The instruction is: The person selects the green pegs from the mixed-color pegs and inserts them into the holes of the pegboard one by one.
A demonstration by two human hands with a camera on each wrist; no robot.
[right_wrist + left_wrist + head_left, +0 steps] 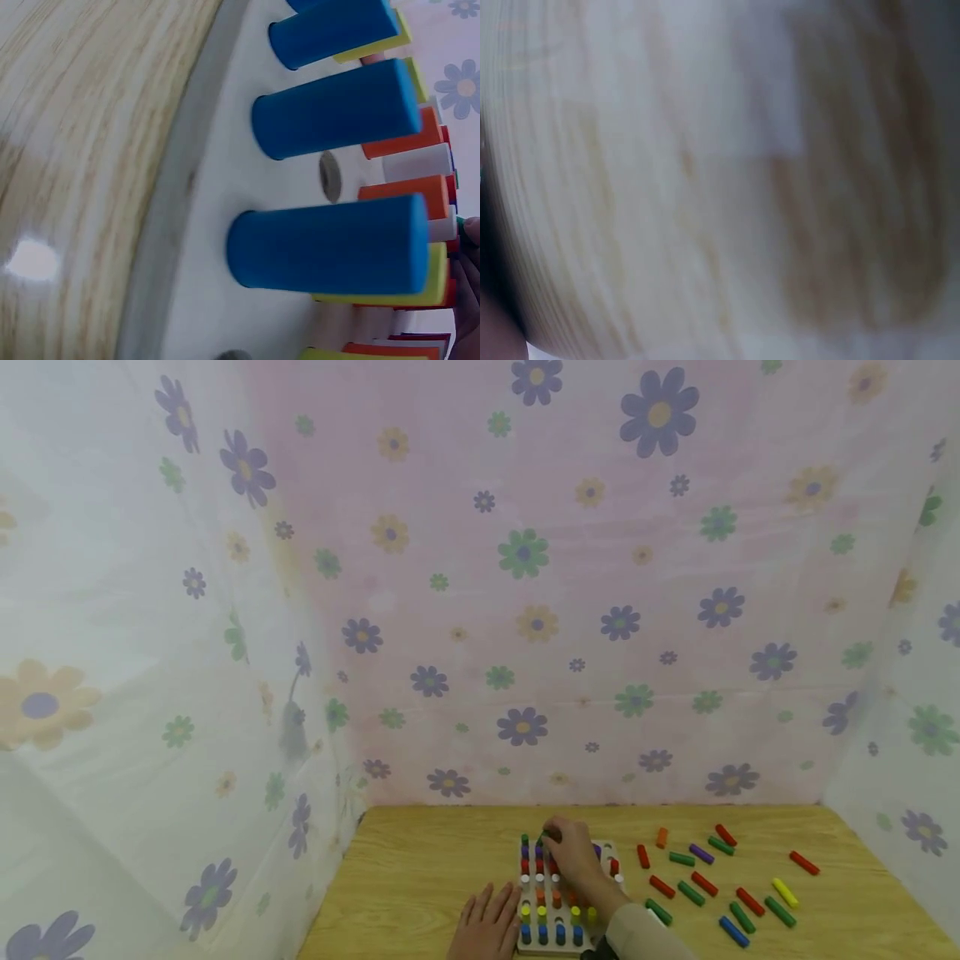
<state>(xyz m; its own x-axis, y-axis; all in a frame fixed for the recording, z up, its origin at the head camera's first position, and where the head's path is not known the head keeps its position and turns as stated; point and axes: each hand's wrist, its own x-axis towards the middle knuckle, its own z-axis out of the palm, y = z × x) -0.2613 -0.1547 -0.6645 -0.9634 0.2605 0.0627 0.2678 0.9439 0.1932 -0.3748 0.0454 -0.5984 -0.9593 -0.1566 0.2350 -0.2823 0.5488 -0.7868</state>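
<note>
My right hand (576,852) reaches over the far part of a white pegboard (555,951) and pinches a green peg (542,839) at its back row. Beside that peg, another green peg (525,840) stands in the back left corner. Coloured pegs stand upright in rows, with blue pegs (337,244) along the near edge and yellow pegs (526,912) behind them. An unfilled hole (330,177) shows between blue and orange pegs. My left hand (487,925) lies with fingers spread at the board's left side. My right hand and forearm hide part of the board.
Loose pegs lie scattered on the wooden table to the right: several red (705,883) and green (692,893), plus a yellow (785,892), a blue (733,931), a purple (702,853) and an orange one (662,837). A flowered curtain (600,652) surrounds the table.
</note>
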